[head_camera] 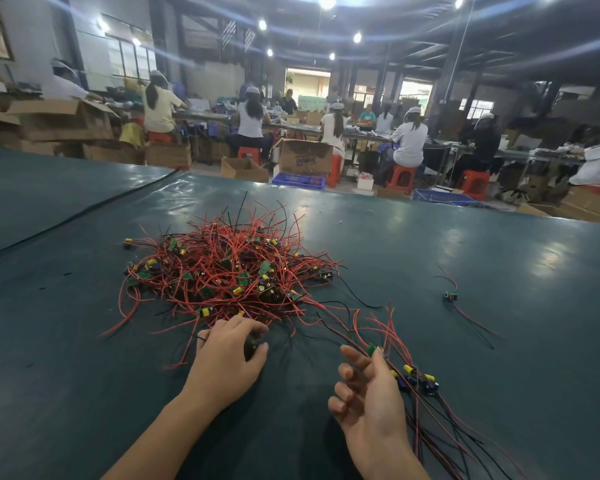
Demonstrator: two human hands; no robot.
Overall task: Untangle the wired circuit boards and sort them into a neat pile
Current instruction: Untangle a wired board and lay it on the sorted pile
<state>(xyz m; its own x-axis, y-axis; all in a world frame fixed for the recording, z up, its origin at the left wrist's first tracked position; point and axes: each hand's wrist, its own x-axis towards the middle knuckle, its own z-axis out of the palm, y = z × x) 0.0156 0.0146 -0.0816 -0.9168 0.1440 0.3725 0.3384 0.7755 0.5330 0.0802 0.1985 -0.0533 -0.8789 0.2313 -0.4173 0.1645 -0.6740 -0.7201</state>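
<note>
Small dark part under the left hand (227, 355) mostly hidden by fingers, sorted boards (417, 375) partly behind the right hand (371, 396), their wires cut off at bottom edge, distant workers (407, 140) blurred.

factory assembly floor. rows of workers (409, 140) in white caps sit on red plastic stools (400, 176) at long benches across the middle of the frame. open cardboard cartons (303, 157) and blue crates (298, 180) on the floor, dark steel roof beams with bare lamps (326, 0) up top, wide green-covered worktable (430, 258) in the lower half.
</note>
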